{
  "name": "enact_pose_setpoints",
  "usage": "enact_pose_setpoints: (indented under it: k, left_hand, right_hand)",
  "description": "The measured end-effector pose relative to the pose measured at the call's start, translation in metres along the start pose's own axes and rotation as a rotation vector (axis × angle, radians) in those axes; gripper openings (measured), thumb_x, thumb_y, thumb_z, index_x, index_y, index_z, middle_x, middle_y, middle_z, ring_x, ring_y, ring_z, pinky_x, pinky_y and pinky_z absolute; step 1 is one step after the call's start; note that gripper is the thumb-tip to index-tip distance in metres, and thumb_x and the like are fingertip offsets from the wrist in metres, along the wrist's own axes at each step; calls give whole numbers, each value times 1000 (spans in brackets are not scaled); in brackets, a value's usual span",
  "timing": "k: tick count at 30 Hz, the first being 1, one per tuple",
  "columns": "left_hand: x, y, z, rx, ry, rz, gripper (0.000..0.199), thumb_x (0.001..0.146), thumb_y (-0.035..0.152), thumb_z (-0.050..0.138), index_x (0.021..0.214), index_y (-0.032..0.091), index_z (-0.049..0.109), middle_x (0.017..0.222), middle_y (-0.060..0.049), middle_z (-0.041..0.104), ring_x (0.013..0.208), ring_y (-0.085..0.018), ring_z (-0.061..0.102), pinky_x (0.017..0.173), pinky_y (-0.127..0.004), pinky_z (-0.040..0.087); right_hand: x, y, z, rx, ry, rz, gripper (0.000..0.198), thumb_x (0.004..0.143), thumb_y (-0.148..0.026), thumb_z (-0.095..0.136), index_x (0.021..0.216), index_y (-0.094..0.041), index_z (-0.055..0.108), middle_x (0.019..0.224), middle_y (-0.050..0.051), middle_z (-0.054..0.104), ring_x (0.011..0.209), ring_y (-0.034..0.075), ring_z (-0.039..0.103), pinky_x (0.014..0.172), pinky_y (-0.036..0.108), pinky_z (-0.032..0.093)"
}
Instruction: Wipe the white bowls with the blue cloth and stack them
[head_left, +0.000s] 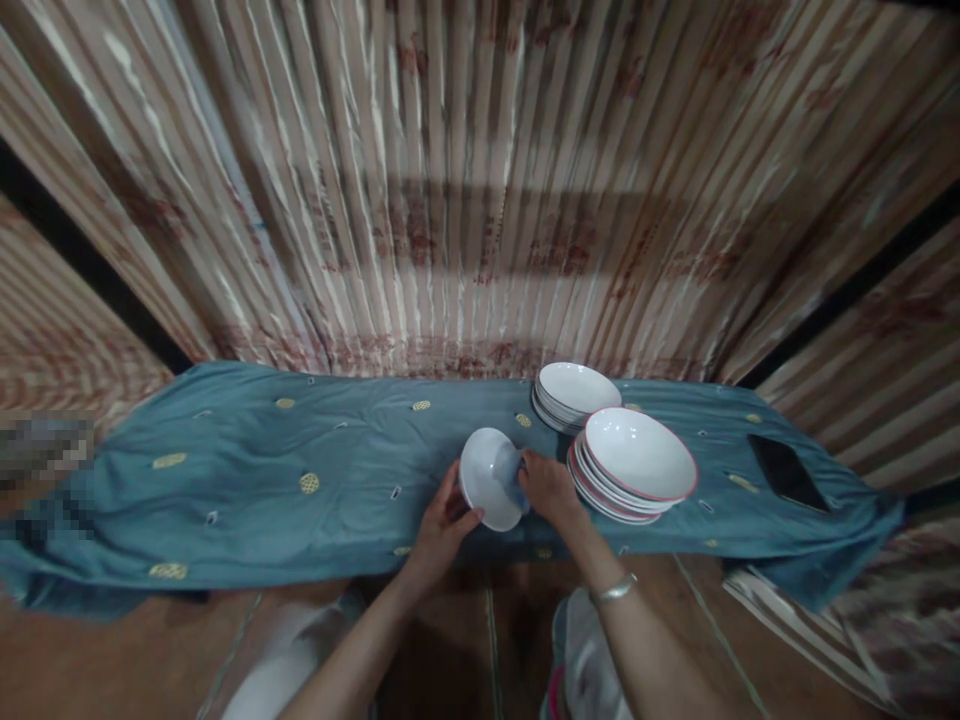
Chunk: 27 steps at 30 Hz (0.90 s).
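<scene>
A white bowl (480, 480) is tilted over the front part of the cloth-covered table. My left hand (441, 522) grips its left side, thumb at the lower rim and fingers around the outside. In my right hand (550, 487) is a bunched blue-grey cloth (509, 474), which lies against the inside of the bowl on its right. The fingers of that hand are closed around the cloth and partly hidden. Just right of this hand stands a stack of red-rimmed white bowls (641, 455). Behind it is a stack of white plates or shallow bowls (577, 388).
A dark phone (787, 472) lies flat at the table's right end. The teal tablecloth (247, 470) is slightly wrinkled and hangs over the front edge. Striped curtains (465, 200) close off the back, with dark slanting bars (82, 255) at both sides.
</scene>
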<state>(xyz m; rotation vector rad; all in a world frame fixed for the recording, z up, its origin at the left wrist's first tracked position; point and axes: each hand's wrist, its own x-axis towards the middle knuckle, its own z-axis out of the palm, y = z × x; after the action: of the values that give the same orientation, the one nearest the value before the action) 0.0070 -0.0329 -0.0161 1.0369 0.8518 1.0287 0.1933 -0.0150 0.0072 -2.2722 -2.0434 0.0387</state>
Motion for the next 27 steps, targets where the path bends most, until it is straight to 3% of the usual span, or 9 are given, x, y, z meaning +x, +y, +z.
enact_pose_setpoints:
  k: [3, 5, 8, 11, 16, 18, 23, 27]
  left_hand:
    - [-1, -2, 1, -44, 32, -9, 89, 63, 28, 74, 141, 22, 33, 124, -10, 60, 111, -26, 58, 95, -41, 45]
    - [-3, -3, 2, -61, 38, -4, 91, 63, 28, 73, 142, 21, 30, 123, -10, 60, 110, -25, 58, 96, -39, 45]
    - [-5, -4, 4, -79, 42, 1, 96, 64, 28, 72, 145, 20, 22, 125, -11, 58, 112, -24, 57, 97, -37, 44]
    - [-6, -7, 5, -102, 47, -8, 107, 59, 25, 74, 147, 20, 12, 128, -13, 55, 111, -25, 57, 93, -39, 46]
    - [-7, -9, 7, -102, 44, -2, 99, 57, 19, 73, 143, 23, 26, 137, -11, 48, 117, -25, 53, 97, -37, 43]
    - [-7, -9, 8, -106, 63, -40, 94, 56, 19, 74, 140, 22, 33, 133, -11, 51, 116, -26, 53, 95, -38, 44]
    - [-9, -6, 8, -186, 108, -100, 81, 50, 15, 76, 127, 17, 49, 113, -9, 63, 108, -27, 57, 92, -37, 46]
    - [-14, 5, 8, -336, 96, -141, 91, 51, 7, 72, 134, 27, 40, 108, -2, 65, 96, -20, 61, 87, -35, 49]
  right_hand:
    - [-12, -4, -8, -3, -17, -16, 23, 88, -15, 42, 97, -11, 62, 90, 17, 69, 83, 26, 67, 70, 33, 48]
    - [-18, -7, -14, 108, 32, -62, 23, 87, -15, 43, 98, -12, 62, 92, 14, 69, 85, 24, 67, 73, 31, 48]
    - [-19, -10, -21, 402, 124, -130, 28, 84, -15, 45, 107, -16, 62, 96, 9, 70, 87, 20, 65, 79, 29, 47]
    - [-12, -16, -21, 750, 147, -100, 32, 80, -16, 48, 109, -17, 63, 93, 6, 70, 80, 17, 64, 79, 30, 48]
    - [-2, -42, -9, 1417, -26, 13, 32, 75, -27, 56, 104, -19, 66, 96, 4, 69, 80, 15, 63, 73, 29, 51]
    - [-4, -52, -4, 1563, -104, 70, 37, 71, -31, 62, 104, -18, 66, 96, 4, 69, 79, 15, 63, 71, 28, 52]
    - [-15, -61, 1, 1456, -168, 5, 32, 64, -28, 69, 94, -18, 70, 82, 1, 70, 70, 13, 61, 69, 27, 50]
    - [-21, -53, 1, 1283, -176, -165, 24, 65, -22, 67, 88, -19, 71, 85, 0, 71, 78, 16, 63, 78, 30, 48]
